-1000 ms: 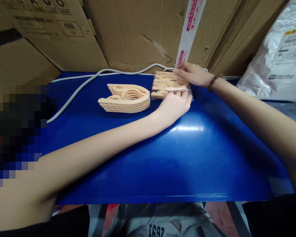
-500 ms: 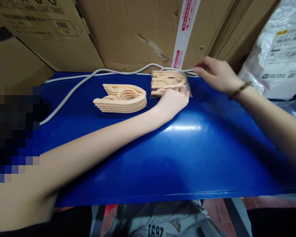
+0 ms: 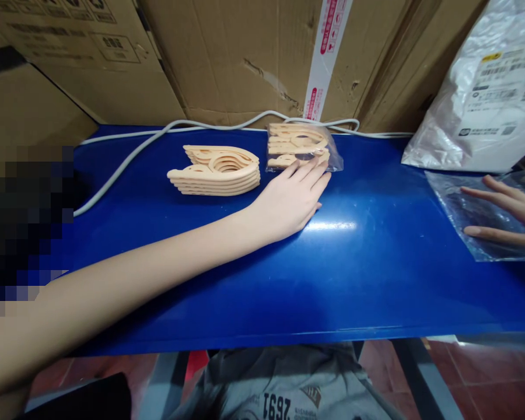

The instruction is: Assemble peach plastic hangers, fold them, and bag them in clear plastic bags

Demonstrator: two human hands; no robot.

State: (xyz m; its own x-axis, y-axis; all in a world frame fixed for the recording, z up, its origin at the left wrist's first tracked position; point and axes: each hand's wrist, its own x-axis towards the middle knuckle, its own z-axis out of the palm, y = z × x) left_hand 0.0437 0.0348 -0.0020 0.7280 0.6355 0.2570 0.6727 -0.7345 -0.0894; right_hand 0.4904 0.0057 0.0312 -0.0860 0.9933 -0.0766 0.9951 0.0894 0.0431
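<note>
My left hand (image 3: 291, 198) lies flat and open on the blue table (image 3: 254, 280), fingertips touching the front edge of a clear bag of peach plastic hangers (image 3: 298, 146). A loose stack of the same peach hangers (image 3: 216, 170) sits just left of the bag. My right hand (image 3: 505, 213) is at the far right, fingers spread flat on an empty clear plastic bag (image 3: 476, 219). Neither hand holds anything.
Cardboard boxes (image 3: 227, 58) form a wall behind the table. A white cable (image 3: 157, 137) runs along the table's back edge. A silver-white packed parcel bag (image 3: 485, 99) rests at the back right. A blurred dark patch covers the left edge.
My right hand left the bagged hangers, swung right and came down on the empty clear bag. My left hand uncurled and slid slightly back from the bag.
</note>
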